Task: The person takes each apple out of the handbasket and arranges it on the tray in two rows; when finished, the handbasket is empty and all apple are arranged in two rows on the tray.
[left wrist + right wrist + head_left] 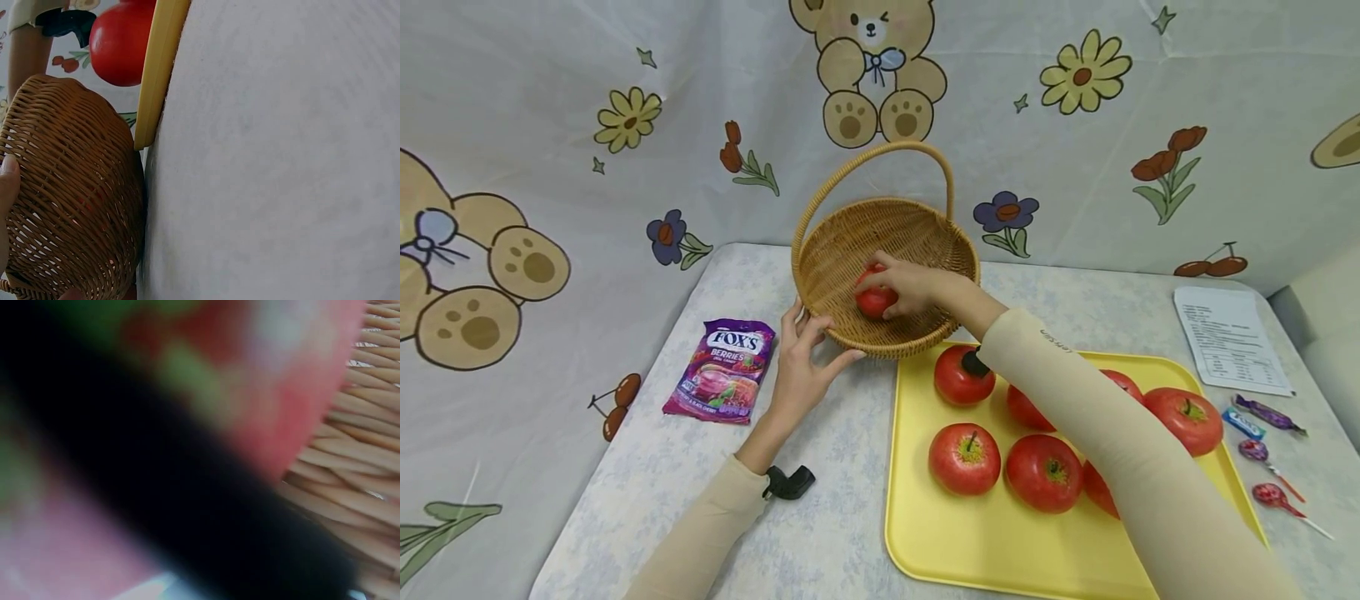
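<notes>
Your right hand (910, 287) is curled round the apple (874, 300), low inside the basket (850, 242) near its front rim; your left hand (801, 362), fingers straight, steadies that rim from the left

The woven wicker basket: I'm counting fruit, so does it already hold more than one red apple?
No, the woven wicker basket holds just one red apple, gripped by the right hand.
</notes>
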Available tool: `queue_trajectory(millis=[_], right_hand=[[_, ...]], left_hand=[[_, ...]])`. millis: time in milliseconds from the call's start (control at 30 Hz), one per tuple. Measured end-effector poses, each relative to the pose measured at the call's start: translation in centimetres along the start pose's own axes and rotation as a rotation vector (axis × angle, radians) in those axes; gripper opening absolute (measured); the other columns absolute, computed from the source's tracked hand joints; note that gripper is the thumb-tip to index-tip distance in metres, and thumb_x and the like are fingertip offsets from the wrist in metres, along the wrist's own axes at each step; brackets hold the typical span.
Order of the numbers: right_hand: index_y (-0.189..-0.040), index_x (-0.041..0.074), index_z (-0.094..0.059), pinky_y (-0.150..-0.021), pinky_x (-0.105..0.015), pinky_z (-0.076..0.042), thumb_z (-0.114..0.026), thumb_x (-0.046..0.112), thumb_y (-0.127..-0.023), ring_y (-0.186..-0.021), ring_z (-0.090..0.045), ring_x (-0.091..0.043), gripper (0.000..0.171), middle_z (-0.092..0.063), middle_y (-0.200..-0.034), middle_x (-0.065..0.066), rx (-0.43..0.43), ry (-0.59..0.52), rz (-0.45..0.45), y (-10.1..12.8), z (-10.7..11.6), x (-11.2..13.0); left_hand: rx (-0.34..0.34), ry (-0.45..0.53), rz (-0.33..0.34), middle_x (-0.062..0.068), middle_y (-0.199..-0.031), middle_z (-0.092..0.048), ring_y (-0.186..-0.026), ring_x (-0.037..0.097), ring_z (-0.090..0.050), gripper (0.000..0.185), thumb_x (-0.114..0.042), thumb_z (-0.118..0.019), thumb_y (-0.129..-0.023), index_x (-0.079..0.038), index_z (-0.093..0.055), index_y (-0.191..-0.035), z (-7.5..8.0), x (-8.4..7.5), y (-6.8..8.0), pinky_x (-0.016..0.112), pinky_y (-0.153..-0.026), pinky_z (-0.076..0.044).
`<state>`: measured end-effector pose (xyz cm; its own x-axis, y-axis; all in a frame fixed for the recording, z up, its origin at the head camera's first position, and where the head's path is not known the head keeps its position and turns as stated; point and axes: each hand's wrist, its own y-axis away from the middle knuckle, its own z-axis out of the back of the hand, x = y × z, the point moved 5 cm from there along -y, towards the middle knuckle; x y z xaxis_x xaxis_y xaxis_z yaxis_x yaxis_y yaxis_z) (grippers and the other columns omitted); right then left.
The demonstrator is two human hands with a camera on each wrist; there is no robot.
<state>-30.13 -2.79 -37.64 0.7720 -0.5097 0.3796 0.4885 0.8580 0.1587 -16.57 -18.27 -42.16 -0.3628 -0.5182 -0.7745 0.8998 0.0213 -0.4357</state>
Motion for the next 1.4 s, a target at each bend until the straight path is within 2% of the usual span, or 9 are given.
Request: queue_trajectory(millis=[100,400,833,1133,1400], right_hand=[[-0.133,0.02,-0.06,-0.109,-0.05,-0.042,-0.079,0.014,-0.083,-0.129,-0.044,-0.038,0.053,-0.033,-0.143,-0.018,-0.006,-0.005,0.005,0.1,0.0,-0.1],[-0.133,0.024,-0.058,-0.109,-0.055,-0.04,-0.078,0.015,-0.085,-0.13,-0.038,-0.044,0.053,-0.035,-0.145,-0.018,0.017,0.019,-0.019,0.2,-0.2,-0.1],[-0.131,0.022,-0.06,-0.107,-0.051,-0.042,-0.081,0.019,-0.082,-0.125,-0.042,-0.039,0.053,-0.041,-0.137,-0.015,0.011,0.015,0.003,0.6,-0.1,0.0],[-0.131,0.024,-0.061,-0.102,-0.049,-0.046,-0.082,0.019,-0.081,-0.119,-0.046,-0.036,0.055,-0.043,-0.132,-0.012,-0.078,-0.016,0.016,1.8,1.7,0.6],[-0.13,0.029,-0.062,-0.101,-0.047,-0.048,-0.081,0.02,-0.082,-0.122,-0.043,-0.031,0.053,-0.042,-0.136,-0.008,-0.162,-0.022,0.042,4.3,4.0,1.6]], left_hand=[[0.001,0.002,0.005,0.019,-0.158,-0.014,-0.135,0.036,-0.044,0.048,-0.027,-0.084,-0.078,-0.007,-0.059,-0.113,-0.1,-0.1,0.0,0.048,-0.095,-0.055],[-0.003,0.0,-0.006,0.018,-0.158,-0.014,-0.136,0.037,-0.044,0.049,-0.028,-0.084,-0.077,-0.007,-0.059,-0.113,-0.1,-0.2,0.0,0.048,-0.094,-0.056],[-0.001,0.002,-0.012,0.018,-0.159,-0.014,-0.136,0.036,-0.044,0.049,-0.029,-0.084,-0.077,-0.007,-0.059,-0.114,-0.1,-0.1,0.1,0.047,-0.095,-0.056],[-0.005,-0.009,-0.009,0.017,-0.159,-0.014,-0.135,0.035,-0.044,0.048,-0.03,-0.084,-0.077,-0.01,-0.059,-0.113,0.0,-0.1,0.2,0.047,-0.094,-0.056],[0.002,-0.002,-0.01,0.017,-0.159,-0.013,-0.135,0.035,-0.044,0.049,-0.028,-0.084,-0.077,-0.008,-0.059,-0.114,-0.1,-0.2,0.1,0.047,-0.095,-0.056]])
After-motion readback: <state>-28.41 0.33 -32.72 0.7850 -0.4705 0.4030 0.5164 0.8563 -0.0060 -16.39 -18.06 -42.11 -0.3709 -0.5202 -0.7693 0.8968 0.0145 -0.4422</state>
